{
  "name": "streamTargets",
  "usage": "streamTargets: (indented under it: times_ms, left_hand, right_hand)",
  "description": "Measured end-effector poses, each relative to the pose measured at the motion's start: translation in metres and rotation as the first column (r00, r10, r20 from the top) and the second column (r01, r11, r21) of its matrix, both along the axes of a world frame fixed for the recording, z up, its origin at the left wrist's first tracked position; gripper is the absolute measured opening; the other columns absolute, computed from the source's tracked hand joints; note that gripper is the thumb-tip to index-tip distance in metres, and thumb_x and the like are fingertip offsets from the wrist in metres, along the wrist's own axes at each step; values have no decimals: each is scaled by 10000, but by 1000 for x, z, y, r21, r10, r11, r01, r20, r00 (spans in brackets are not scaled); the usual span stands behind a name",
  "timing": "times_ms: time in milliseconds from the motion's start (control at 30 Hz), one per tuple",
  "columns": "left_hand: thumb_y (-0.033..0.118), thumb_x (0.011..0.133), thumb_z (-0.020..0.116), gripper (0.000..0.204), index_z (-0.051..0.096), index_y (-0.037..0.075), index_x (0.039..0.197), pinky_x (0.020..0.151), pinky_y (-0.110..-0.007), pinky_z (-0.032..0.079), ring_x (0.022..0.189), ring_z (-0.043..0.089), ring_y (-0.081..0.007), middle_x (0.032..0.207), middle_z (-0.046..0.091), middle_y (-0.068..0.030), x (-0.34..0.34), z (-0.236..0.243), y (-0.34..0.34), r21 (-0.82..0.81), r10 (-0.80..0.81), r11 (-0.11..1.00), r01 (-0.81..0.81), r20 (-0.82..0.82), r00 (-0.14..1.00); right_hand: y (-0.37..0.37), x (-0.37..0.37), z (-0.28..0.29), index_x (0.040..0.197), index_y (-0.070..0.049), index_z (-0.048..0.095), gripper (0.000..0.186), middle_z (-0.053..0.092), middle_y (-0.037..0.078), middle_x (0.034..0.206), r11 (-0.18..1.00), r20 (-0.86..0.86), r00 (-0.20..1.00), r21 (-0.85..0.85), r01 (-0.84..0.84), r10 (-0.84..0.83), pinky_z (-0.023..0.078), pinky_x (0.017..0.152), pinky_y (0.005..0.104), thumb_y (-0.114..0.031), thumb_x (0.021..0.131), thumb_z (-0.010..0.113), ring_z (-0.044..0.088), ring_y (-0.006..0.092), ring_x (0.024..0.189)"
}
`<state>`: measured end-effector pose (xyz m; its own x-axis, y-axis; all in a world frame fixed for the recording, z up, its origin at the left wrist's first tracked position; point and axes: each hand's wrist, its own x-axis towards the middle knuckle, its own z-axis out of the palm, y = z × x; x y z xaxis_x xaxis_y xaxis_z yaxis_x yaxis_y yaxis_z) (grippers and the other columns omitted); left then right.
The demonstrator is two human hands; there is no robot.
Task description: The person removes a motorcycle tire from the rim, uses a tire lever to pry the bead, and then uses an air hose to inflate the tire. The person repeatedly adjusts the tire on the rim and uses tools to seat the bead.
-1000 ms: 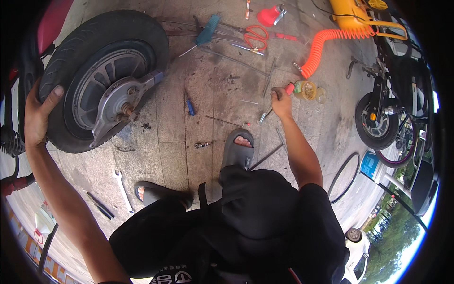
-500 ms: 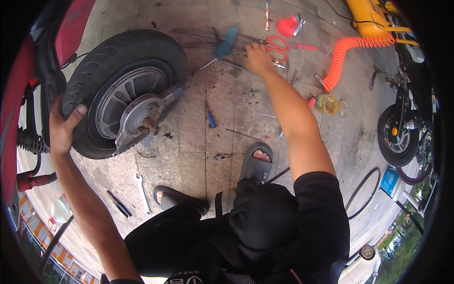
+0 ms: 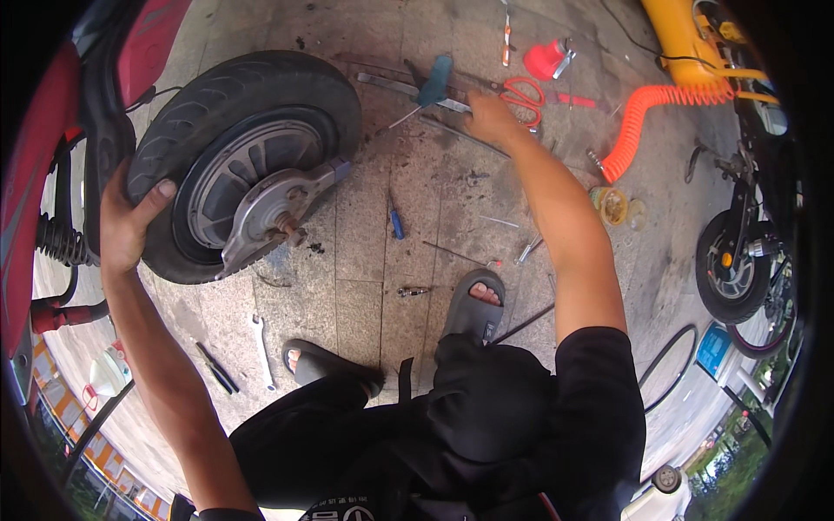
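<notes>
A black motor-scooter wheel (image 3: 252,74) stands tilted at the left, its metal hub and brake plate (image 3: 269,208) facing me. My left hand (image 3: 129,217) grips the tyre's left side, thumb on the sidewall and fingers hidden behind it. At the upper middle, my right hand (image 3: 495,119) is closed at the end of a flat silver metal bar (image 3: 387,84); its fingertips are partly hidden. Just beyond that hand lie red-handled scissors (image 3: 532,115). A teal-handled tool (image 3: 437,80) lies across the bar, and a dark rod (image 3: 465,136) rests nearby.
A red scooter body (image 3: 152,48) borders the left. On the paving lie a blue-handled screwdriver (image 3: 397,224), a wrench (image 3: 261,352), pliers (image 3: 216,368) and an open jar (image 3: 610,207). An orange coiled hose (image 3: 621,130) runs to a yellow machine (image 3: 686,43) at the right.
My right hand has shifted a little right and nearer, and the silver bar now shows in line with it. My left hand keeps its grip on the tyre. The whole view has shifted slightly.
</notes>
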<state>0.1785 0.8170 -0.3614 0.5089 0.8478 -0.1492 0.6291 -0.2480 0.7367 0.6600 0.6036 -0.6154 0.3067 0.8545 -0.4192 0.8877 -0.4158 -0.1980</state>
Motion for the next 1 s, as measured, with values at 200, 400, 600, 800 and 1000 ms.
streamTargets:
  times_ms: [200, 400, 600, 800, 1000]
  left_hand:
    - [401, 735, 900, 1020, 443, -213, 1409, 1041, -359, 469, 1152, 651, -302, 1226, 668, -284, 4, -3, 1, 57, 8, 998, -6, -36, 999]
    - [433, 725, 925, 1016, 476, -201, 1379, 1018, -363, 495, 1113, 671, -278, 1178, 687, -258, 6, -2, 1, 59, -20, 998, 19, 14, 1000]
    - [247, 710, 882, 708, 630, -88, 1281, 913, -328, 542, 984, 712, -222, 1081, 741, -165, 7, 7, 2, -59, -142, 987, 152, 141, 980]
    - [230, 714, 888, 623, 682, -98, 1202, 864, -329, 567, 890, 739, -221, 974, 762, -188, 18, 6, -6, 99, -161, 984, 148, 129, 979]
    - [265, 707, 893, 670, 679, -98, 1228, 824, -333, 582, 857, 755, -242, 946, 767, -191, 16, -2, 2, 80, -173, 983, 162, 150, 973]
  right_hand:
    - [-57, 7, 23, 1280, 10, 587, 384, 703, 141, 969, 969, -518, 824, -201, 141, -228, 545, 692, 390, -220, 974, 614, 681, 238, 783]
    - [-181, -14, 75, 1199, -5, 615, 288, 567, 1, 794, 834, -647, 527, -420, 357, -551, 432, 576, 298, -200, 988, 597, 524, 118, 662]
    - [-207, -38, 208, 1184, 1, 661, 215, 582, 14, 791, 956, -593, 759, -68, 284, -267, 445, 647, 296, -83, 1015, 559, 524, 109, 707]
    - [-111, -93, 350, 1247, -34, 703, 311, 685, 168, 909, 872, -39, 949, 409, -271, 313, 495, 687, 358, -41, 950, 610, 651, 271, 727]
    - [-22, -141, 416, 1260, -50, 705, 352, 629, 166, 842, 747, 297, 800, 293, -596, 522, 469, 674, 408, -31, 920, 620, 605, 340, 739]
